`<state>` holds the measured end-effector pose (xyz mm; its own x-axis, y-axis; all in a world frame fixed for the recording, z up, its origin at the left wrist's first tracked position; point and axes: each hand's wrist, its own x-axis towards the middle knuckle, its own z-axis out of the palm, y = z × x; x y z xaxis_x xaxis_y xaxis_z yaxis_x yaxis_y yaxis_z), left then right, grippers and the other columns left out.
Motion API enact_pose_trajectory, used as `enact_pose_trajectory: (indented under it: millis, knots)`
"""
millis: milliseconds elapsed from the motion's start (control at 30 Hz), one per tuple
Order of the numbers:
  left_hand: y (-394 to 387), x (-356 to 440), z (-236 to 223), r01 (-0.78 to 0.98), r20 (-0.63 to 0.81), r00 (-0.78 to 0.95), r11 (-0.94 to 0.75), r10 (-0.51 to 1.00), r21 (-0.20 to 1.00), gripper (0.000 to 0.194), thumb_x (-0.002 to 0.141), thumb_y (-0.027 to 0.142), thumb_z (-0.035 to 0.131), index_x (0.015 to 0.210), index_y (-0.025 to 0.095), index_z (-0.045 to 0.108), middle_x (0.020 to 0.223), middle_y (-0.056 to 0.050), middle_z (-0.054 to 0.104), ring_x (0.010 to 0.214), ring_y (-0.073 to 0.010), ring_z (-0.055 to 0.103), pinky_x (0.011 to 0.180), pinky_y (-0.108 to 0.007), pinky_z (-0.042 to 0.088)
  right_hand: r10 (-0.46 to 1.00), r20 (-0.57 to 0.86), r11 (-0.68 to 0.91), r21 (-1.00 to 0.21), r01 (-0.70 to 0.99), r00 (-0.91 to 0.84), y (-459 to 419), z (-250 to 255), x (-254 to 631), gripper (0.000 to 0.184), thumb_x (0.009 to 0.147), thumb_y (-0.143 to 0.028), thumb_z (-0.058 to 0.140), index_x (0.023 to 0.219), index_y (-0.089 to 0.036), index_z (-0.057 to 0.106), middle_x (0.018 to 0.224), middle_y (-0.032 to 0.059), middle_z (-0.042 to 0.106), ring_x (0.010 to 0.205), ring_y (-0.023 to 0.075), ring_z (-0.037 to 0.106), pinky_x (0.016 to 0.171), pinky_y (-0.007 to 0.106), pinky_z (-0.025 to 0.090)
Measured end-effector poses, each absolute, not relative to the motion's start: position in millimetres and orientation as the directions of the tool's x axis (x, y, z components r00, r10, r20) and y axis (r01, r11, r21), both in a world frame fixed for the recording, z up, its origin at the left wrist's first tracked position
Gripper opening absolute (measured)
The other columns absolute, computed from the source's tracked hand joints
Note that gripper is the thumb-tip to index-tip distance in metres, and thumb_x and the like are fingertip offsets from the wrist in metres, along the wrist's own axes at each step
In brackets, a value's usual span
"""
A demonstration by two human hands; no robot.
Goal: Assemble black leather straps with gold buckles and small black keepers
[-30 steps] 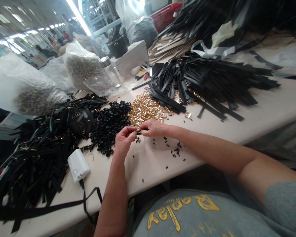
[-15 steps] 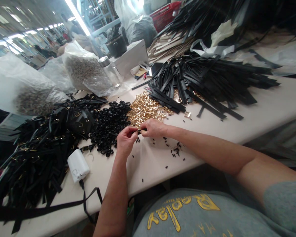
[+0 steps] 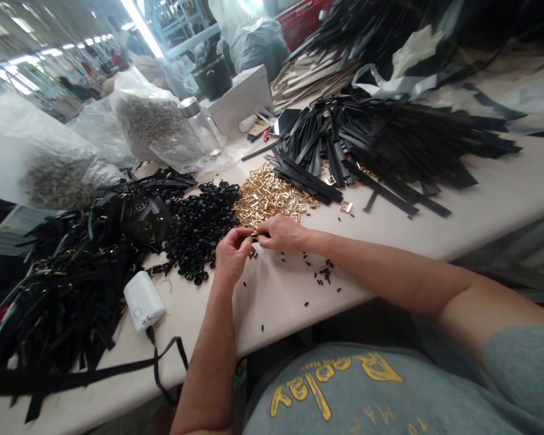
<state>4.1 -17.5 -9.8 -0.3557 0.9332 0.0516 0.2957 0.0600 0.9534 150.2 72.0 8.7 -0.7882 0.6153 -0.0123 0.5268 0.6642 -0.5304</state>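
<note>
Closely pinched between left hand (image 3: 232, 255) and right hand (image 3: 281, 233), a strip (image 3: 255, 237) (details hidden) has buckles (image 3: 263, 196) at twelve o'clock, rings (image 3: 199, 232) at nine; apparently a fitting step, next move calling for steady alignment.

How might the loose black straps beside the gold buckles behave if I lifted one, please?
Probably light: the black straps look thin and narrow. Likely somewhat stiff, since most lie nearly straight. Overlapping neighbours may drag along.
</note>
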Motion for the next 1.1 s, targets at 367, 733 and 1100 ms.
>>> enact_pose_trajectory:
  millis: [367,733,1100]
  knots:
    - [-22.8,-0.3,-4.3,0.249,0.028,-0.251,0.036,0.968,0.968,0.027,0.08,0.04,0.067,0.093,0.016,0.065,0.064,0.0,0.062,0.048,-0.0082,0.054,0.044,-0.017,0.041,0.51,-0.066,0.421,-0.85,0.316,-0.858,81.0,6.7,155.1,0.017,0.08,-0.013,0.05,0.078,-0.012,0.067,0.063,-0.0014,0.061,0.059,0.0089,0.052,0.057,0.019,0.033]
    - [-23.8,1.6,-4.7,0.269,0.016,-0.253,0.055,0.967,0.961,0.032,0.078,0.044,0.069,0.091,0.015,0.066,0.059,0.001,0.06,0.044,-0.0079,0.051,0.041,-0.018,0.038,0.556,-0.024,0.585,-0.7,0.411,-0.831,80.0,7.2,152.8,0.016,0.078,-0.015,0.052,0.074,-0.014,0.068,0.063,-0.0019,0.055,0.06,0.009,0.043,0.056,0.022,0.026]
    - [-21.9,-0.3,-10.4,0.266,0.008,-0.264,0.065,0.965,0.962,0.031,0.078,0.042,0.069,0.093,0.015,0.066,0.061,0.001,0.06,0.044,-0.0077,0.052,0.041,-0.018,0.039,0.584,0.004,0.64,-0.618,0.457,-0.812,76.3,7.5,151.9,0.019,0.082,-0.019,0.052,0.083,-0.016,0.071,0.074,0.0012,0.063,0.065,0.0106,0.045,0.059,0.023,0.026]
